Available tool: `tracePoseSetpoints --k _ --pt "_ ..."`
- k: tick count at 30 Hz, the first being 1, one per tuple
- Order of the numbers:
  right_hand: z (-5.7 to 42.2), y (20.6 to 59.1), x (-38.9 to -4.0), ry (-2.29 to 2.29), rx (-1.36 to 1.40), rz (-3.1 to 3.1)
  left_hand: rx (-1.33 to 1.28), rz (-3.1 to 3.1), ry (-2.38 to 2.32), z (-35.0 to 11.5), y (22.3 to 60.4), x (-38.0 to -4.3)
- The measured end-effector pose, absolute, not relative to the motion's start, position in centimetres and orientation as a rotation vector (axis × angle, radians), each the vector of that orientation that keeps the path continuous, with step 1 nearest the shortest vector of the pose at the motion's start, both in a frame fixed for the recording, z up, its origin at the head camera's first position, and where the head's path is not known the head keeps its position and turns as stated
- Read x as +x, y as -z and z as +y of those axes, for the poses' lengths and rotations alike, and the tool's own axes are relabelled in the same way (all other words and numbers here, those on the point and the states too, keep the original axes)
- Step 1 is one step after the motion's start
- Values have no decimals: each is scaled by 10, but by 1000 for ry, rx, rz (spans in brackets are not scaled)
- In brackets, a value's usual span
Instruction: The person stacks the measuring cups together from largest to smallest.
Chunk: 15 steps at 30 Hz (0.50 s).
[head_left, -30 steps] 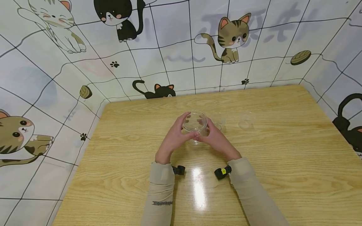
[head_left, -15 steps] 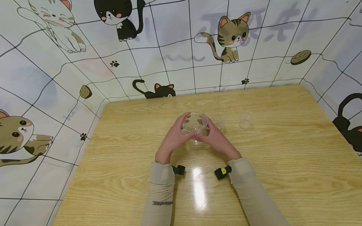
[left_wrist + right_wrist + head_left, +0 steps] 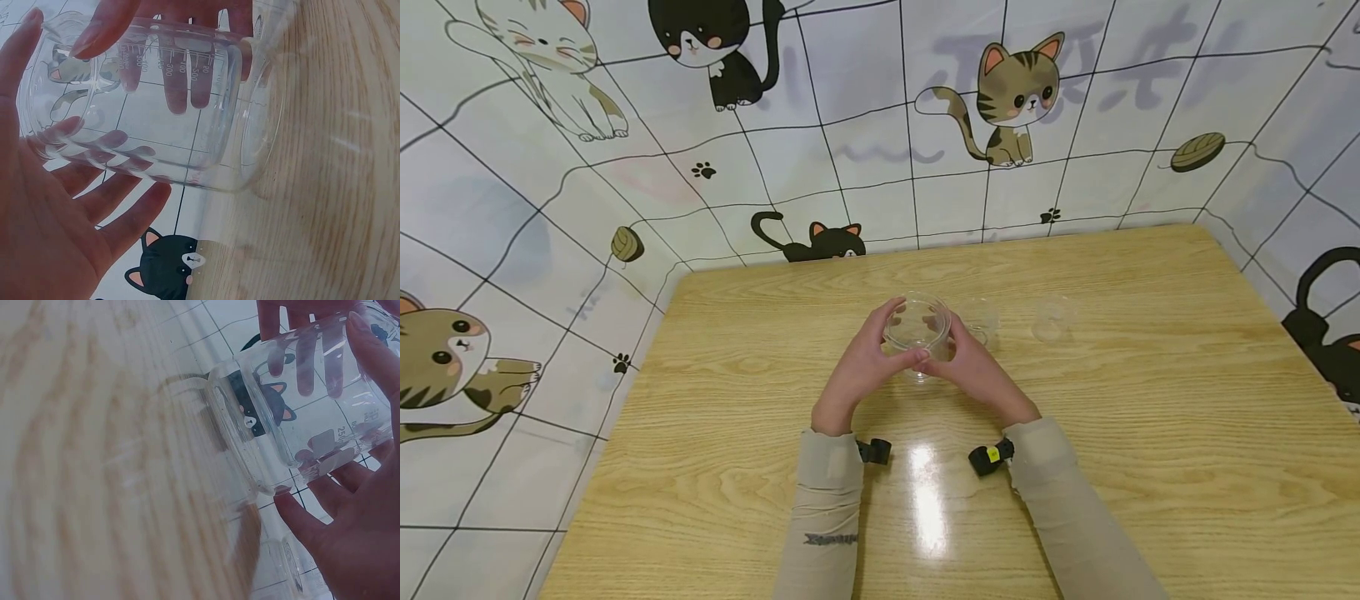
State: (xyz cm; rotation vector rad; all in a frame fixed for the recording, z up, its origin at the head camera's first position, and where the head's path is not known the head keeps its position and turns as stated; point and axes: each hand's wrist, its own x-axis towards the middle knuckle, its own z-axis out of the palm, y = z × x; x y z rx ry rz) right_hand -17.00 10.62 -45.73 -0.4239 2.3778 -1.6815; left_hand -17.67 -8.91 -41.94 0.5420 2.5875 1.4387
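Cat wall sheet [image 3: 857, 133]: the biggest thing, at 12 o'clock from the measuring beaker [image 3: 917, 329]. In the wrist views its lines and cats showed right through the beaker, so the edges were hard to see. That could have led to a bump.
Wood table [image 3: 722, 467]: under it all, smooth, with a shiny spot [image 3: 927, 500] at 6 o'clock. It looked hard, so a dropped beaker could have cracked on it.
Left hand [image 3: 874, 354]: at 8 o'clock, wrapped round the beaker's side.
Right hand [image 3: 970, 358]: at 4 o'clock, wrapped round the other side. The thumbs [image 3: 904, 361] met at 6 o'clock. If one hand had let go first, the beaker could have tipped, because its sides looked slick.
Measuring beaker: between both hands, near the middle of the table but more toward the wall. It looked upright. I could not tell if its bottom touched the wood. It looked like glass.
Clear cup [image 3: 985, 313]: at 3 o'clock, just past the right hand. A quick swing of that hand could have knocked it over.
Small see-through thing [image 3: 1054, 318]: farther out at 3 o'clock, too faint to name, so easy to miss and hit.
Number marks [image 3: 169, 59]: tiny, on the beaker's side. Fingers showed behind them, so someone could have read them wrong.
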Motion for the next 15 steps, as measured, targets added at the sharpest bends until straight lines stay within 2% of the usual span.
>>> tracePoseSetpoints --k 10,15 --pt "103 423 -156 1665 -409 2340 556 2597 -1432 -89 420 -176" --pt "103 420 -155 1640 -398 2348 556 2604 -1424 -89 420 -177"
